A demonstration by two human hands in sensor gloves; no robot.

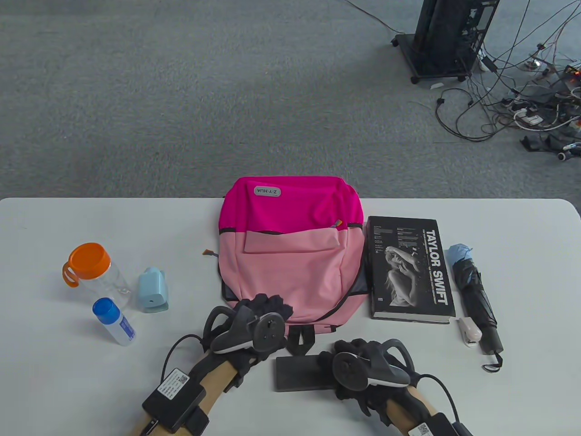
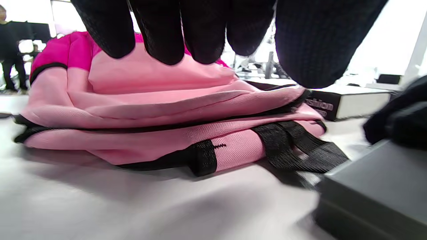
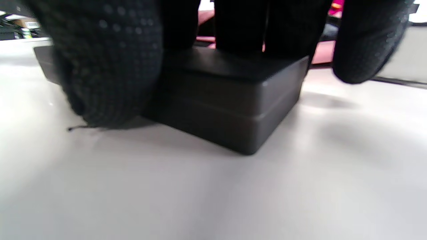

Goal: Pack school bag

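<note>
- Packing looks barely started: the pink backpack (image 1: 290, 254) lies flat mid-counter, its far end at the far edge, and every item I can see is outside it.
- Left on the counter toward the left edge: orange-lidded clear bottle (image 1: 93, 272), blue-capped bottle (image 1: 113, 320), light-blue sharpener-like gadget (image 1: 153, 290).
- Toward the right edge: Taylor Swift book (image 1: 411, 269) just beside the bag, folded dark umbrella (image 1: 476, 304), small white clip-like item (image 1: 469, 330); I can't identify that one.
- Left hand (image 1: 254, 327) is over the bag's near end, fingers (image 2: 166, 30) curled down over the pink fabric. The left wrist view doesn't settle whether they touch or pinch it, so grip state unknown.
- Right hand (image 1: 363, 370) is on the dark grey flat box (image 1: 302, 372) at the near edge; fingers lie on its top and the thumb (image 3: 106, 66) is down its side. Reads as a grasp, box not lifted.
- Hidden: bag's main zipper state, bag contents, the box's right end under the hand.
- Right wrist view is blurred.
</note>
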